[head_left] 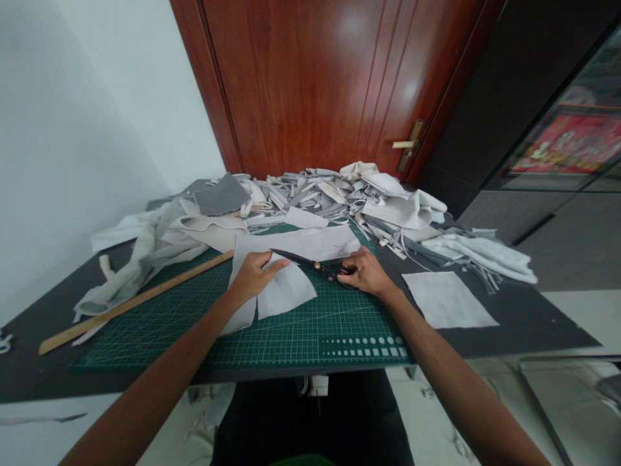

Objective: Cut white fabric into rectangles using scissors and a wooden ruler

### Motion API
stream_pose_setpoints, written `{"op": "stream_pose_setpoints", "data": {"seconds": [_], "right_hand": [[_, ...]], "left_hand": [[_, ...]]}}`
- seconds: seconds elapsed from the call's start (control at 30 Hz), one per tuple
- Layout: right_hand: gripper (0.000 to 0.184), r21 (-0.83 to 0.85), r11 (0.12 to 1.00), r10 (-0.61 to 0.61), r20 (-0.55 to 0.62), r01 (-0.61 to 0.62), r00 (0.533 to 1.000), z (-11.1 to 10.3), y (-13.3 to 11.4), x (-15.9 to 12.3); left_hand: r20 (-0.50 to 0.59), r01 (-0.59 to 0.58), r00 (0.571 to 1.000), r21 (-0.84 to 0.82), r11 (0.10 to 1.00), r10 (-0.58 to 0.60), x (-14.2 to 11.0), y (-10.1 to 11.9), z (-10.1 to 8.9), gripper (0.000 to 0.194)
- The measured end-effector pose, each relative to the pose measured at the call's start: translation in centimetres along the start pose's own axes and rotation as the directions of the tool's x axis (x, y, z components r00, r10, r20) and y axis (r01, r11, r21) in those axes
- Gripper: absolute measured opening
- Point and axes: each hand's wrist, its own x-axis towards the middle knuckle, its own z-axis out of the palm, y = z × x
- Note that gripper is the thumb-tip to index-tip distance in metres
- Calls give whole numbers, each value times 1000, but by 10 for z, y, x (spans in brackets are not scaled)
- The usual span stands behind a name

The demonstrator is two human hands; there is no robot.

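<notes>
My right hand [365, 270] is closed around the handles of black scissors [310, 262], whose blades point left across pale fabric. My left hand [255, 277] pinches a light grey fabric piece [286, 290] close to the blade tips, thumb on top. That piece is cut apart along its left and upper sides and hangs toward me. Beyond the blades lies the rest of the fabric [310, 243], a long strip that also runs down under my left hand. All of this rests on a green cutting mat [286, 336].
A wooden ruler [140, 299] lies slanted on the mat's left. Crumpled fabric [150, 249] sits beyond it. Heaped scraps [330, 191] cover the table's back edge, before a wooden door [315, 84]. A square fabric piece [449, 299] lies on the dark table at right.
</notes>
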Motion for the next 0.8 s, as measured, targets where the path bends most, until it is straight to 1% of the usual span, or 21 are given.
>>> {"op": "stream_pose_setpoints", "data": {"seconds": [0.07, 0.1, 0.13, 0.17, 0.2, 0.23, 0.27, 0.3, 0.33, 0.37, 0.4, 0.43, 0.47, 0.5, 0.53, 0.6, 0.63, 0.7, 0.73, 0.8], "right_hand": [[42, -23, 999, 33, -27, -33, 999, 1, -1, 0], [42, -31, 998, 56, -43, -57, 998, 1, -1, 0], [42, -34, 996, 81, -58, -83, 995, 1, -1, 0], [42, -34, 993, 107, -73, -110, 992, 2, 0, 0], [43, -36, 990, 133, -88, -136, 987, 2, 1, 0], [44, -38, 986, 158, -104, -162, 982, 3, 2, 0], [46, -41, 982, 180, -121, -186, 976, 4, 3, 0], [47, -44, 977, 200, -139, -208, 970, 5, 3, 0], [48, -44, 973, 219, -155, -228, 963, 6, 4, 0], [49, -40, 968, 236, -168, -246, 957, 7, 5, 0], [50, -31, 965, 253, -177, -262, 951, 7, 5, 0], [50, -20, 961, 269, -179, -277, 946, 8, 5, 0], [51, -6, 956, 287, -179, -293, 941, 9, 5, 1], [52, 7, 952, 304, -175, -307, 937, 9, 4, 1], [53, 18, 947, 318, -169, -320, 933, 9, 4, 1], [54, 35, 942, 335, -153, -334, 930, 9, 2, 1], [54, 39, 941, 338, -145, -336, 930, 9, 1, 1], [55, 47, 942, 337, -128, -333, 933, 8, 0, 1], [55, 51, 942, 337, -119, -333, 934, 8, -1, 1], [55, 57, 939, 345, -100, -340, 933, 7, -2, 1]], "left_hand": [[24, 40, 999, -66, 997, -38, 0, 4, 0, 47], [15, 65, 998, -115, 991, -63, 0, 5, 0, 44], [-13, 93, 995, -175, 980, -96, 1, 7, 0, 42], [-65, 121, 988, -253, 960, -141, 2, 8, 1, 41], [-128, 147, 971, -355, 923, -204, 3, 9, 2, 41], [-184, 167, 942, -473, 865, -282, 4, 9, 3, 42], [-211, 181, 906, -592, 785, -368, 6, 8, 5, 41], [-201, 196, 871, -694, 693, -448, 7, 8, 7, 41], [-155, 223, 845, -767, 602, -512, 7, 6, 9, 40], [-87, 268, 829, -805, 529, -553, 7, 5, 11, 40], [-17, 327, 819, -808, 490, -573, 6, 3, 14, 42], [43, 387, 815, -783, 488, -578, 5, 0, 17, 43], [84, 437, 818, -734, 520, -569, 3, -2, 19, 45], [101, 466, 831, -663, 585, -548, 0, -5, 22, 46], [104, 470, 854, -573, 671, -510, -2, -7, 24, 48], [119, 412, 910, -366, 835, -397, -5, -9, 28, 53], [149, 367, 930, -274, 889, -337, -7, -10, 28, 54], [236, 274, 943, -158, 949, -233, -8, -10, 28, 55], [278, 235, 941, -132, 963, -192, -9, -9, 28, 55], [325, 172, 937, -104, 980, -130, -9, -7, 27, 53]]}}
